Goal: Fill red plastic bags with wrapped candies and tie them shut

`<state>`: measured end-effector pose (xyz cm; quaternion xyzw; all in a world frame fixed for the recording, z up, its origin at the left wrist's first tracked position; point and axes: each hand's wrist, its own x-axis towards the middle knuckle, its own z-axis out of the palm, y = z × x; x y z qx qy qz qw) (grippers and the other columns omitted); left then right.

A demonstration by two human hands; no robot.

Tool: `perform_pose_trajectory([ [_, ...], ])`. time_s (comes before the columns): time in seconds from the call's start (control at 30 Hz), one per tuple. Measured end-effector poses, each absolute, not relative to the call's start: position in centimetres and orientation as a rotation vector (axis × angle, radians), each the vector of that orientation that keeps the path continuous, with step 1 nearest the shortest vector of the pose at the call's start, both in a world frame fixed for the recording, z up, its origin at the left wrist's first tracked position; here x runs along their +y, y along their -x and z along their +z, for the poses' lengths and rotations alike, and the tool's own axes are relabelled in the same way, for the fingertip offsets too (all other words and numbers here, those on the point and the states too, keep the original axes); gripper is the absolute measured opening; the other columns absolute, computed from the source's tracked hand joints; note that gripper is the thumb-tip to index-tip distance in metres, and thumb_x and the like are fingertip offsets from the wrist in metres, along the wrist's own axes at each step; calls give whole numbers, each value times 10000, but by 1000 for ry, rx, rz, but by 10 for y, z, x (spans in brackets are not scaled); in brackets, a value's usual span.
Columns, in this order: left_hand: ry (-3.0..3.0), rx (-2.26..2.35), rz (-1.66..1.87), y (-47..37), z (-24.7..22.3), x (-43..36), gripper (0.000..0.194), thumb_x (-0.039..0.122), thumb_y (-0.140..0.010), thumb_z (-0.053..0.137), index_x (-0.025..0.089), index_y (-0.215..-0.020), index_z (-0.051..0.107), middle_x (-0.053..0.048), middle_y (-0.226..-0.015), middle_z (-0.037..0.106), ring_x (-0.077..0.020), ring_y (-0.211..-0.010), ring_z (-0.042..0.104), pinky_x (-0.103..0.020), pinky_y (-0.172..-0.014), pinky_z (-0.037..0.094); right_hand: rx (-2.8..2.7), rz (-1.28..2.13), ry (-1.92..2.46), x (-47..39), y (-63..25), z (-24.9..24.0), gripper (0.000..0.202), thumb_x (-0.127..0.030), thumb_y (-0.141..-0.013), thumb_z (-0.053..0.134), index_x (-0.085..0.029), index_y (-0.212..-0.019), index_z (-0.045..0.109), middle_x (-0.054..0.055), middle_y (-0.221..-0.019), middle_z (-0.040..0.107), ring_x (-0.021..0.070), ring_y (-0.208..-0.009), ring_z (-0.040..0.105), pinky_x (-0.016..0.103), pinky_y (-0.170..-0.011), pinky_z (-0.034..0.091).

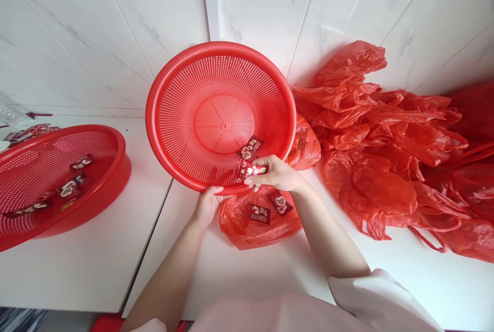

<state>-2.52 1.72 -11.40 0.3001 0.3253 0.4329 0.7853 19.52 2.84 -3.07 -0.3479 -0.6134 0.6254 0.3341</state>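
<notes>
Lower centre: left hand clasps tilted basket by its rim, right hand pinches red packet; slack left grip could spill loose packets.

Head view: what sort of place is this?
Possibly a small indoor packing room, judging by two round red perforated plastic baskets, the small dark-red printed packets inside them, and a heap of thin red plastic bags beside a white tiled wall.
</notes>
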Motion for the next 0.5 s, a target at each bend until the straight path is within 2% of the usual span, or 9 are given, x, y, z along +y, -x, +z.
perform_pose_trajectory([
  [0.33,-656,698,903,24,-108,17,339,279,-742,543,65,-909,745,-162,-928,737,-352,-1080,626,-471,-927,496,-1594,1677,975,30,-196,-37,314,-397,-660,786,-144,-801,665,9,-676,683,125,-587,634,244,-601,525],
  [0.5,-637,700,931,24,-110,17,333,255,-739,549,74,-944,739,-149,-934,738,-343,-1036,649,-469,-905,509,-1644,1711,934,29,-193,-36,343,-465,-715,735,-143,-811,666,11,-713,668,123,-630,614,253,-628,507],
])
